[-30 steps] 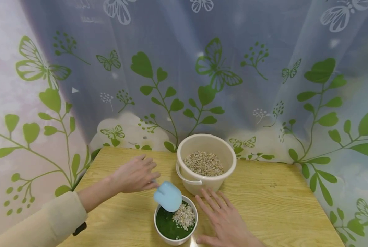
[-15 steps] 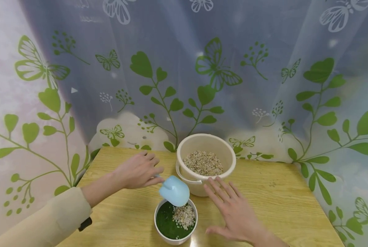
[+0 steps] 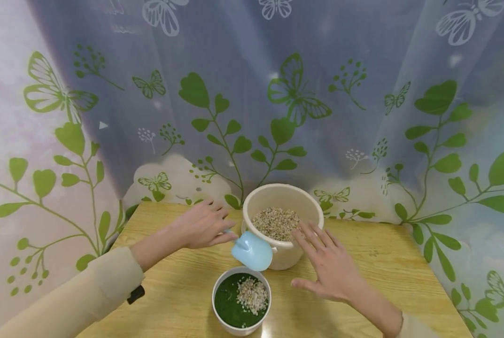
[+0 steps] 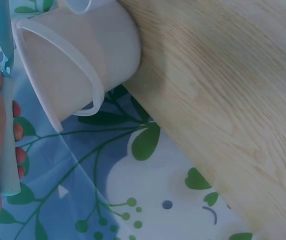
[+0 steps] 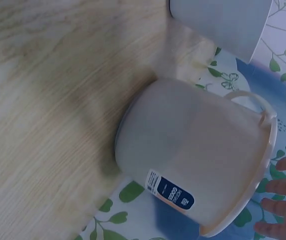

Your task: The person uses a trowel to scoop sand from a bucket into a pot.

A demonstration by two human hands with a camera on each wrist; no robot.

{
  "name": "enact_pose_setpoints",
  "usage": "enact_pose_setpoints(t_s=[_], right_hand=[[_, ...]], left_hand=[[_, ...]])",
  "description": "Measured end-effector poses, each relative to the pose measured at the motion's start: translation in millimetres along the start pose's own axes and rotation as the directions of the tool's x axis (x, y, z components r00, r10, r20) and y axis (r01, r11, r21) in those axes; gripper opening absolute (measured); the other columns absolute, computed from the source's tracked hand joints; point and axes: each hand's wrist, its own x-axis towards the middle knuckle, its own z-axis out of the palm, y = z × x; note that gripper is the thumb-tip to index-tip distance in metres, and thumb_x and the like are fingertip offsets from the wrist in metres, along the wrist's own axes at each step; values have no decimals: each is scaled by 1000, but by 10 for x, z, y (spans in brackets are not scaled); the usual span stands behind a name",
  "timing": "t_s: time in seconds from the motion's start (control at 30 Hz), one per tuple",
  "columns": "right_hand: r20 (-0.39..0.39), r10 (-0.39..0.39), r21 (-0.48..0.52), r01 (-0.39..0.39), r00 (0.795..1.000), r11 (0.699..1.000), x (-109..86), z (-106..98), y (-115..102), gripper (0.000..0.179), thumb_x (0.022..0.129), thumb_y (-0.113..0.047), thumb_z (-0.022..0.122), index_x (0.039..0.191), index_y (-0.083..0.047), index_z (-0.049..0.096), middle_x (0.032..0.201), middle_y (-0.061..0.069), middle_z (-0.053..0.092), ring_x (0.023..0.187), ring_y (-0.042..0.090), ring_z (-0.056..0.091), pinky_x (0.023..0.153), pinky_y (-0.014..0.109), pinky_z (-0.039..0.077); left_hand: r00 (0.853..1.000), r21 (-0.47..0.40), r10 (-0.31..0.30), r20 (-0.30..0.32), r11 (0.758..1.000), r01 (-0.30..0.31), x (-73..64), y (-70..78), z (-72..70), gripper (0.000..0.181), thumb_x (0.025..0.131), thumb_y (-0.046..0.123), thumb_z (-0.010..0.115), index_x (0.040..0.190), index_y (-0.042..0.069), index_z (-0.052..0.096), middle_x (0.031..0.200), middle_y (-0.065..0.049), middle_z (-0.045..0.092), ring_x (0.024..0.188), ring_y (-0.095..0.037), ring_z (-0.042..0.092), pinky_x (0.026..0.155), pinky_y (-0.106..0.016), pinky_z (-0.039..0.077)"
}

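My left hand [image 3: 205,226] grips a light blue scoop [image 3: 252,251] by its handle, fingers wrapped round it in the left wrist view [image 4: 9,145]. The scoop's head hangs between the cream bucket [image 3: 283,256] and a white container [image 3: 242,330], overlapping the bucket's front in the head view. Pale gravel [image 3: 279,224] covers the bucket's inside bottom. In the white container, a small heap of gravel [image 3: 252,295] lies on a dark green surface [image 3: 228,303]. My right hand [image 3: 329,265], fingers spread and holding nothing, is at the bucket's right front, fingertips overlapping its rim.
A wooden table [image 3: 374,281] carries both containers. Behind it hangs a curtain [image 3: 235,94] printed with leaves and butterflies, close to the bucket's back. The bucket's white handle [image 4: 75,55] hangs down at its left side.
My left hand has carried the scoop up and right, from over the white container towards the bucket. The right hand has risen and shifted right along the bucket, to its rim.
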Motion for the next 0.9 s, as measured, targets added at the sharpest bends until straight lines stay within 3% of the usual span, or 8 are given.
enact_pose_setpoints(t_s=[0.1,0.3,0.63,0.9], right_hand=[[12,4,10,-4,1000,1000,49,3,99,111,90,-94,22,162,-12,40,169,18,39,146,45,51,116,62,45],[43,0,12,-1,999,1000,109,47,262,107,92,-92,30,164,-13,36,169,18,39,149,45,48,119,62,41],[103,38,-12,-37,994,999,251,143,510,110,93,-91,24,162,-7,38,169,20,37,155,44,41,122,61,37],[98,59,-11,-58,993,998,340,246,688,115,90,-94,14,162,-7,40,169,20,38,155,43,40,123,64,35]], left_hand=[[1000,9,-9,-9,1000,9,74,-28,27,37,107,55,52,93,24,66,83,3,64,77,-17,57,73,-32,44],[999,-20,-40,18,999,40,233,-60,73,42,109,55,47,117,23,71,98,0,71,85,-20,65,79,-35,52],[996,-46,-92,21,995,93,459,-125,187,41,109,54,47,120,21,70,105,-4,73,97,-26,70,85,-42,55],[994,-20,-104,18,994,104,609,-157,265,41,109,55,45,117,22,67,103,-4,72,97,-26,70,86,-42,56]])
